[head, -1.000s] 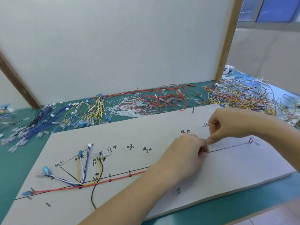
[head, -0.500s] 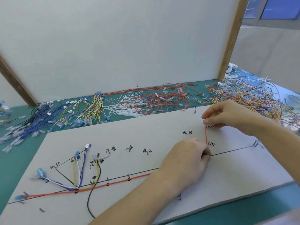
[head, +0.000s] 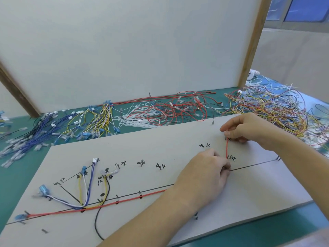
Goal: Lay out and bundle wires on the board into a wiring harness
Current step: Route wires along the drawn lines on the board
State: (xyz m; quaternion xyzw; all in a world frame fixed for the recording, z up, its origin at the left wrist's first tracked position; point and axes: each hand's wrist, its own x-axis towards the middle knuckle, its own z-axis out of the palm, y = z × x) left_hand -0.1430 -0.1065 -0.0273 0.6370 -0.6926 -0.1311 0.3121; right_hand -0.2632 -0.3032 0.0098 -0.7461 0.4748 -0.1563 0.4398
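Pinching the red wire's (head: pixel 227 148) upper end, the right hand (head: pixel 249 130) sits at right of frame. The left hand (head: pixel 204 173) grasps its bend on the white board (head: pixel 160 143), centre right.

Red wire (head: pixel 227 147) taut across board (head: pixel 160 139)

A: How is the scene lit?

B: Even, soft daylight is seen throughout; blue-tinted windows (head: pixel 300 9) are glimpsed at the upper right of the frame. No glare is noted on the white panel (head: pixel 124 47).

A: And shadows?

B: Only faint ones are cast, under the hands at centre right.

A: Sharpness?

B: The board (head: pixel 160 143) is rendered fairly crisply. The blue wires (head: pixel 26 139) at the far left are smeared, and straight edges are bowed toward the corners by the wide lens.
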